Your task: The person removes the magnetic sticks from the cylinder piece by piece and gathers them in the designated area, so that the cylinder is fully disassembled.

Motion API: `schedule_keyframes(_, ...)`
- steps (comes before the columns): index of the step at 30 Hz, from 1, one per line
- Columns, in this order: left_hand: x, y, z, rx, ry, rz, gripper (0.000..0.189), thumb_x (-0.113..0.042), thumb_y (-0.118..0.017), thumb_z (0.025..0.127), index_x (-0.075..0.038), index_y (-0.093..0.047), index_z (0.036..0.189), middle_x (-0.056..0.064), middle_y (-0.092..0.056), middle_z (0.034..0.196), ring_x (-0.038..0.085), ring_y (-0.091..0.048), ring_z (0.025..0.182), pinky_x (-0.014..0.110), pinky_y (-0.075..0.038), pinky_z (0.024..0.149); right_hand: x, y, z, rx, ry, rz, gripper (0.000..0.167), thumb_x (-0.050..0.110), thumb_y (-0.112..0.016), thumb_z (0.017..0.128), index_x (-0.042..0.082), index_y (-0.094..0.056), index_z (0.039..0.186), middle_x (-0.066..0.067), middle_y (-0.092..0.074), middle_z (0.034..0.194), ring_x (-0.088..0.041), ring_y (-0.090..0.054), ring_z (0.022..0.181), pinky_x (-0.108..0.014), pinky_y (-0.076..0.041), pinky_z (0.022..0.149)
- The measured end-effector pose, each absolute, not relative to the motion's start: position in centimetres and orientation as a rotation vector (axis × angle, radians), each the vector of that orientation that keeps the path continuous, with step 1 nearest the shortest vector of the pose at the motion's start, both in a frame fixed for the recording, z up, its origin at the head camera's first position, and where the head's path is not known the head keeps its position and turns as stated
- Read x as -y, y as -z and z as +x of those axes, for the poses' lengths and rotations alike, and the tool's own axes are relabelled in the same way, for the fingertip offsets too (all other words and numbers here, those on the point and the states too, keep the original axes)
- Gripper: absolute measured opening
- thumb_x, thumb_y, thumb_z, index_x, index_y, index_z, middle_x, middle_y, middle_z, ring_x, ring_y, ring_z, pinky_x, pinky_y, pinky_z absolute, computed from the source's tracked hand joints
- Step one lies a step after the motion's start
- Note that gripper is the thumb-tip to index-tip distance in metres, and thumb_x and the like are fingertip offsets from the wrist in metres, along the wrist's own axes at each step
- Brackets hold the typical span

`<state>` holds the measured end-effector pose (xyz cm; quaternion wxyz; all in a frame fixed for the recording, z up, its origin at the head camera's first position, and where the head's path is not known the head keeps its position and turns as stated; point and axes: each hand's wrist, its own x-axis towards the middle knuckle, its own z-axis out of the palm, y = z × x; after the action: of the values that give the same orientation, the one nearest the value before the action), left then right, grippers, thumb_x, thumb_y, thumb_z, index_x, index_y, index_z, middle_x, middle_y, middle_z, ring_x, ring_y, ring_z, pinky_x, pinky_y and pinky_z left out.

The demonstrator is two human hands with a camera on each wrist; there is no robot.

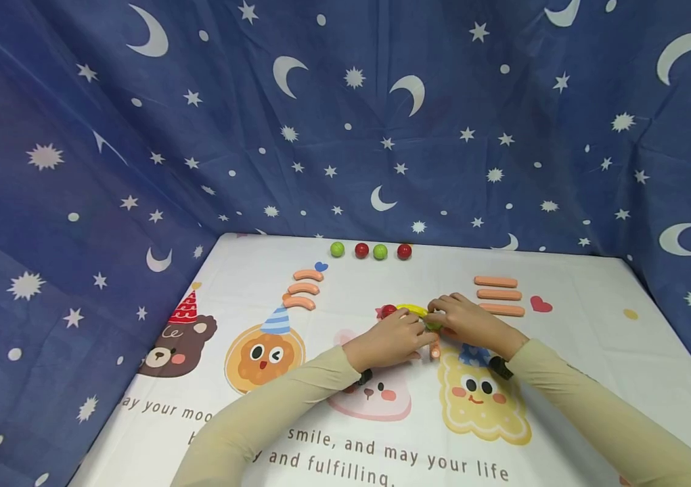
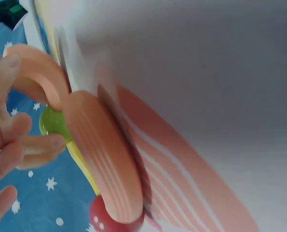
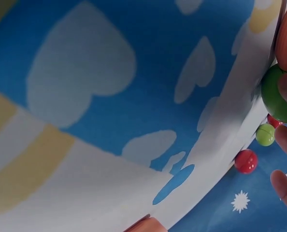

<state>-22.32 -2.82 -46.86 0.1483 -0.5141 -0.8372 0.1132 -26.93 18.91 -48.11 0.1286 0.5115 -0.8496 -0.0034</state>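
In the head view my left hand (image 1: 390,338) and right hand (image 1: 467,321) come together at the table's middle. Thumb and finger of the right hand pinch a green ball (image 3: 275,94). Beside it, the left thumb overlaps one end of a curved toy sausage (image 2: 44,72), while the other left fingers (image 2: 10,166) are spread loosely. A second ridged sausage (image 2: 105,154) adjoins it, mostly hidden under the left hand in the head view. Beyond them a yellow toy banana (image 1: 411,309) runs from the green ball to a red ball (image 1: 388,311).
Red and green balls (image 1: 361,251) line the table's back edge. Three curved sausages (image 1: 302,289) lie left, and three straight sausages (image 1: 499,295) lie right of the hands. A printed white tablecloth (image 1: 589,352) covers the table, with a starry blue curtain (image 1: 345,155) behind.
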Motion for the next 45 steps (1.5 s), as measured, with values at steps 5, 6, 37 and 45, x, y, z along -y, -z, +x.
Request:
schedule_keyframes(5, 2.4, 47.2, -22.1, 2.345, -0.333, -1.539, 0.029, -0.039, -0.063, 0.087, -0.029, -0.057, 0.113, -0.008, -0.064, 0.106, 0.011, -0.057, 0.105, 0.029, -0.042, 0.092, -18.8, 48.3, -27.0, 2.498, 0.011, 1.481, 0.039, 0.013, -0.08, 0.072, 0.022, -0.068, 0.107, -0.002, -0.063, 0.104, -0.019, -0.059, 0.095, -0.038, -0.049, 0.085)
schedule_keyframes(6, 2.4, 47.3, -22.1, 2.341, -0.332, -1.543, 0.026, -0.038, -0.062, 0.087, -0.028, -0.058, 0.11, -0.007, -0.065, 0.105, 0.011, -0.057, 0.106, 0.029, -0.042, 0.092, -18.8, 48.3, -27.0, 2.497, 0.013, 1.484, 0.038, 0.012, -0.079, 0.072, 0.022, -0.067, 0.107, -0.001, -0.062, 0.104, -0.019, -0.059, 0.095, -0.038, -0.049, 0.085)
schedule_keyframes(37, 2.7, 48.0, -22.7, 2.746, -0.405, -1.34, 0.028, -0.033, -0.056, 0.092, -0.031, -0.064, 0.119, -0.002, -0.067, 0.109, 0.017, -0.057, 0.107, 0.037, -0.041, 0.096, -18.7, 48.5, -27.0, 2.344, 0.189, 1.603, 0.039, 0.021, -0.079, 0.074, 0.021, -0.065, 0.11, 0.001, -0.062, 0.1, -0.015, -0.057, 0.09, -0.034, -0.048, 0.083)
schedule_keyframes(45, 1.6, 48.3, -22.4, 2.703, -0.451, -1.287, 0.036, -0.051, -0.059, 0.086, -0.027, -0.064, 0.114, -0.005, -0.065, 0.111, 0.015, -0.057, 0.108, 0.036, -0.039, 0.1, -18.9, 48.6, -27.1, 2.324, 0.224, 1.594, 0.039, 0.026, -0.078, 0.075, 0.019, -0.065, 0.111, 0.0, -0.064, 0.099, -0.015, -0.058, 0.092, -0.034, -0.049, 0.085)
